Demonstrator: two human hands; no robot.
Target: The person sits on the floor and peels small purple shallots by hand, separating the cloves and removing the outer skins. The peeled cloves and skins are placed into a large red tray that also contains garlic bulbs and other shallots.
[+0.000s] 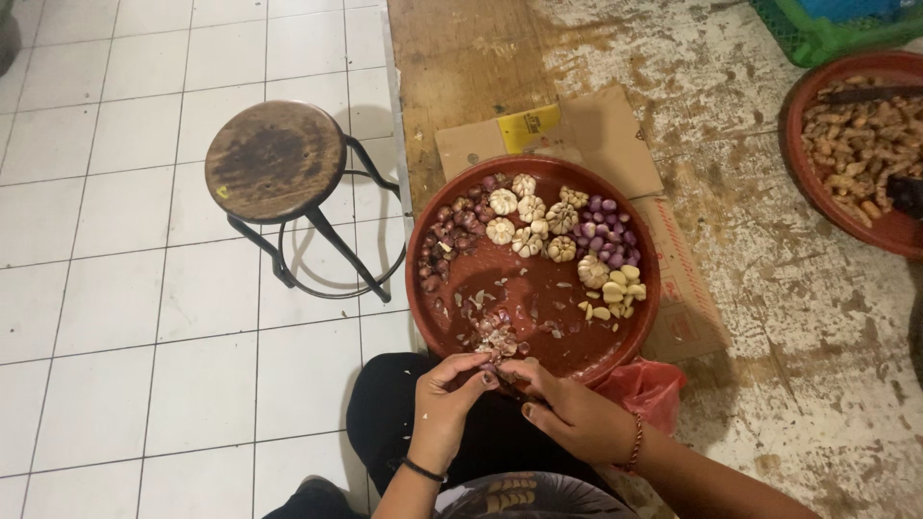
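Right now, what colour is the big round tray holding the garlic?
Reddish-brown tray, seen best in the head view.

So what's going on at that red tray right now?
A person sits at a worn wooden table, both hands together at the near rim of a round red tray. The left hand and right hand pinch a small purplish shallot over a heap of peelings. Farther back on the tray lie whole white garlic bulbs, peeled purple shallots, unpeeled reddish shallots and peeled garlic cloves.
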